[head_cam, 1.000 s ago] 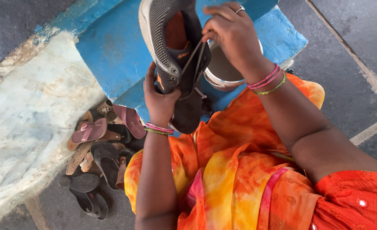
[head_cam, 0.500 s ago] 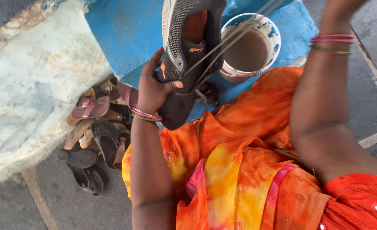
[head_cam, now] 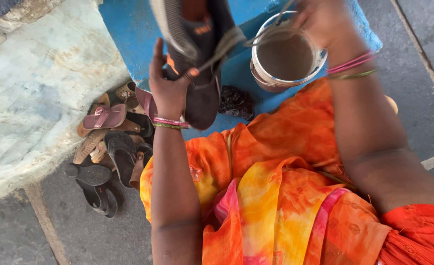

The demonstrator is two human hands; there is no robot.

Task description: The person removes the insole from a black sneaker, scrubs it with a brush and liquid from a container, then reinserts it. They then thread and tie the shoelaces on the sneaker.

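My left hand [head_cam: 169, 86] grips a dark grey sports shoe [head_cam: 197, 59] with an orange inside, holding it upright above the blue platform [head_cam: 128, 34]. My right hand [head_cam: 320, 19], blurred near the top edge, pinches a taut thread [head_cam: 236, 41] that runs from the shoe's side across a white bucket [head_cam: 285, 56] of murky liquid. Bangles circle both wrists. An orange and yellow garment [head_cam: 285, 196] covers my lap below the shoe.
A small dark crumpled lump [head_cam: 236, 102] lies on the blue platform beside the bucket. A heap of sandals and slippers [head_cam: 111, 142] sits on the grey stone floor at the left, against a pale weathered ledge [head_cam: 35, 98].
My right hand rose up and to the right, drawing the thread out of the shoe, then came down over the bucket. The shoe stayed in my left hand and lifted slightly.
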